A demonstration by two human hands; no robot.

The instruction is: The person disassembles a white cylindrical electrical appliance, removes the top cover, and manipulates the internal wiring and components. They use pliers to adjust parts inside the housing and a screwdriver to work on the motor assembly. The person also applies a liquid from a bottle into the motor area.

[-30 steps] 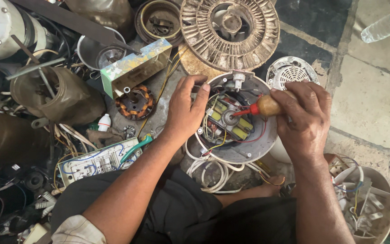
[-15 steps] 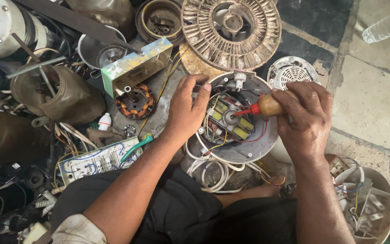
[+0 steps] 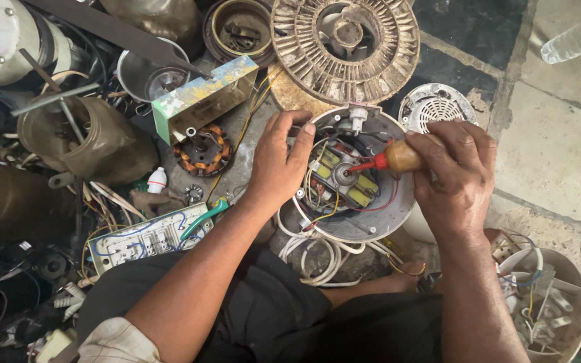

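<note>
A round white motor housing (image 3: 390,216) lies open on the floor between my hands, showing a small motor (image 3: 342,176) with yellow windings and red, yellow and white wires. My left hand (image 3: 279,163) grips the housing's left rim, fingers curled over the edge. My right hand (image 3: 456,173) holds a screwdriver with a wooden handle and red collar (image 3: 393,160); its tip points left onto the motor's centre. White cable (image 3: 312,258) coils beneath the housing.
A large finned round disc (image 3: 344,46) and a white vent cover (image 3: 434,106) lie beyond the housing. A copper-wound stator (image 3: 202,150), a worn box (image 3: 203,96), a switchboard (image 3: 146,238), a brown jar (image 3: 92,138) sit left. A parts tub (image 3: 545,302) stands right; a bottle (image 3: 575,37) far right.
Both hands stay where they were on the housing and the screwdriver. Nothing has visibly moved apart from a slight camera shift.
</note>
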